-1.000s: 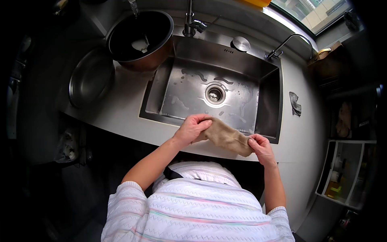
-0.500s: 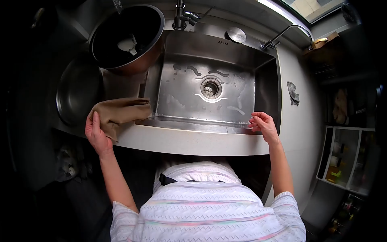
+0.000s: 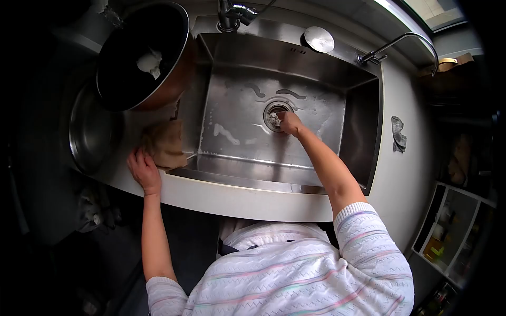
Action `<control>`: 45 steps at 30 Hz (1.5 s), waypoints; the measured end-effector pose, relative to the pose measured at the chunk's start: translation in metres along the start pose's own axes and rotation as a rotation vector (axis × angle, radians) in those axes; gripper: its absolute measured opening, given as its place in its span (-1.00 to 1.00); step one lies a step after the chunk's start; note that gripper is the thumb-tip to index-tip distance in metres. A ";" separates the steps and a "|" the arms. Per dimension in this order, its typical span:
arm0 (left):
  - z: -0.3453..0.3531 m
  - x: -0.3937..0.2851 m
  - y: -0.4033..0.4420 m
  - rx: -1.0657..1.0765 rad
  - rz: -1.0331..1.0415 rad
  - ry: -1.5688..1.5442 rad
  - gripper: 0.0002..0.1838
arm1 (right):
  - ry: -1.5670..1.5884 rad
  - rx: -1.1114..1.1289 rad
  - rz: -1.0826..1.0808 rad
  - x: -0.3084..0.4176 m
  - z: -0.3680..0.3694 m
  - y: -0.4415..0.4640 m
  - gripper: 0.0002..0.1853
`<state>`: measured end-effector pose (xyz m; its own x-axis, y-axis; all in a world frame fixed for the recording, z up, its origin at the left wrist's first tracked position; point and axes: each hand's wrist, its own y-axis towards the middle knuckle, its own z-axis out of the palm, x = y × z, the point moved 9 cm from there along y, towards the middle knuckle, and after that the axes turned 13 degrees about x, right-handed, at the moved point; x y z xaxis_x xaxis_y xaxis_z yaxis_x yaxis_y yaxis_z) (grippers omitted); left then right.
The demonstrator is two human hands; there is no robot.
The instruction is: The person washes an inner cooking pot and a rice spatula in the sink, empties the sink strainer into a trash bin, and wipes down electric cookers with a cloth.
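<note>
Left hand [image 3: 143, 167] touching the brown cloth [image 3: 166, 145], right hand [image 3: 290, 123] at the drain [image 3: 272, 117]. From here, can't tell if either's gripping.

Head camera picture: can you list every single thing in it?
sink: 1, silver, centre
drain: 1, silver, sink floor
main tap: 1, silver, behind sink
thin tap: 1, silver, back right
disc: 1, silver, behind sink
counter: 1, white, around sink
pot: 1, black and coppery, left
white object: 1, white, inside pot
round dish: 1, silver, far left
brown cloth: 1, brown, left of sink
grey strip: 1, grey, right of sink
window: 1, pale, top right
open rack: 1, white-framed, lower right
others: uncountable, too dark, picture's edges
striped top: 1, white, bottom
left hand: 1, bare, at brown cloth
right hand: 1, bare, at drain
</note>
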<state>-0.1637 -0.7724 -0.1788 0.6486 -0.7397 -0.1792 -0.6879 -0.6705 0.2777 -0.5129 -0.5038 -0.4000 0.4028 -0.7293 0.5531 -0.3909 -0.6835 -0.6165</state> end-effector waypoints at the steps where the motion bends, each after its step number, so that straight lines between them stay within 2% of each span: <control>1: -0.001 0.000 0.000 0.003 -0.003 0.008 -0.77 | -0.120 -0.028 -0.044 0.010 0.000 0.007 -0.52; 2: 0.000 0.000 0.000 0.012 -0.006 0.021 -0.77 | -0.081 0.029 0.020 0.005 0.004 0.016 -0.48; 8: 0.002 0.001 -0.001 0.044 -0.037 0.078 -0.75 | -0.168 0.186 0.018 -0.002 0.032 0.041 -0.60; 12: 0.000 0.000 0.001 0.045 -0.053 0.079 -0.74 | -0.445 0.277 0.119 0.019 0.026 0.011 -0.60; 16: -0.003 -0.004 0.003 0.023 -0.038 0.073 -0.72 | -0.664 0.276 0.067 0.023 0.025 0.001 -0.58; 22: -0.003 -0.004 0.002 -0.004 -0.030 0.084 -0.71 | -0.630 0.030 -0.134 0.037 0.010 -0.010 -0.67; 26: -0.001 0.002 0.001 0.021 -0.069 0.052 -0.71 | -0.571 -0.096 -0.149 0.036 -0.005 -0.020 -0.74; 34: -0.007 0.001 0.000 -0.016 -0.078 0.006 -0.76 | -0.539 -0.014 -0.107 0.066 -0.027 -0.058 -0.82; 35: -0.010 0.000 -0.001 -0.026 -0.084 0.012 -0.78 | -0.525 -0.005 -0.083 0.073 -0.027 -0.062 -0.81; 37: -0.012 0.005 -0.002 -0.018 -0.131 -0.057 -0.81 | -0.411 -0.065 -0.231 0.099 -0.029 -0.077 -0.78; 39: -0.017 0.008 -0.004 -0.052 -0.134 -0.144 -0.78 | -0.517 -0.098 -0.215 0.116 -0.030 -0.085 -0.78; 41: -0.012 0.013 -0.006 -0.020 -0.195 -0.183 -0.74 | -0.589 -0.151 -0.213 0.156 -0.036 -0.108 -0.81; 43: -0.012 0.019 -0.011 -0.091 -0.178 -0.362 -0.70 | -0.677 -0.199 -0.347 0.209 -0.034 -0.134 -0.85; 45: -0.005 0.025 -0.017 -0.046 -0.128 -0.588 -0.59 | -0.738 -0.209 -0.410 0.278 -0.022 -0.168 -0.86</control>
<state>-0.1340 -0.7795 -0.1835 0.4276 -0.5689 -0.7025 -0.5929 -0.7631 0.2571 -0.3531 -0.5917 -0.1306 0.9505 -0.2668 0.1594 -0.2125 -0.9323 -0.2927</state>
